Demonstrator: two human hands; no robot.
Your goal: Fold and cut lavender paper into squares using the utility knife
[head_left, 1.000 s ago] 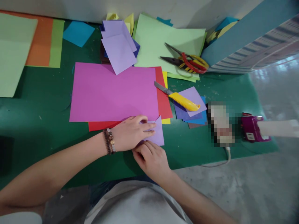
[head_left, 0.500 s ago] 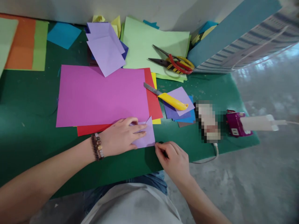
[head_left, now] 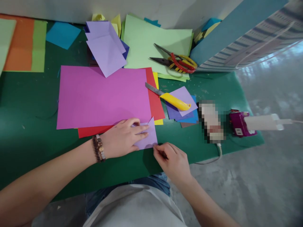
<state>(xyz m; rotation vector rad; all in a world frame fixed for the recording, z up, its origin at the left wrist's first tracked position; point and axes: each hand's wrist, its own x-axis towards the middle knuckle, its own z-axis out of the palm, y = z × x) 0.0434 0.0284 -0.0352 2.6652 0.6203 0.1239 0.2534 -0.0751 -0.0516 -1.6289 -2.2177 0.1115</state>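
Head view. Folded lilac paper (head_left: 146, 135) lies flat on the green mat (head_left: 35, 157), its pointed tip up at about 1 o'clock, just beside the edge of a red sheet (head_left: 155, 94).

Left hand (head_left: 119, 138) comes in from 9 o'clock and rests on the paper. Left fingers (head_left: 139, 130) are together and extended, lying over the paper's upper part with tips toward 3 o'clock. Flat on top, not clamped. The paper's left part runs under the hand. Beaded bracelet (head_left: 98, 148) on the left wrist.

Right hand (head_left: 171, 162) sits at the paper's 4 o'clock, on the mat's front edge. Right fingertips (head_left: 155, 146) are drawn together in a pinch, touching the paper's lower right corner. Cannot tell whether the paper is caught between them.

Around the paper: magenta sheet (head_left: 101, 97) at 10 o'clock, lying over the red one. Craft knife (head_left: 171, 101) with yellow handle at 2 o'clock, its handle end on a lilac square (head_left: 184, 100). Scissors (head_left: 177, 62) with red and yellow handles at 1 o'clock, on a pale green sheet (head_left: 151, 41). Loose lilac sheets (head_left: 105, 47) at 11 o'clock. Magenta power socket (head_left: 239, 124) at 3 o'clock, well apart, with a pixelated object (head_left: 210, 121) before it, too blurred to identify.
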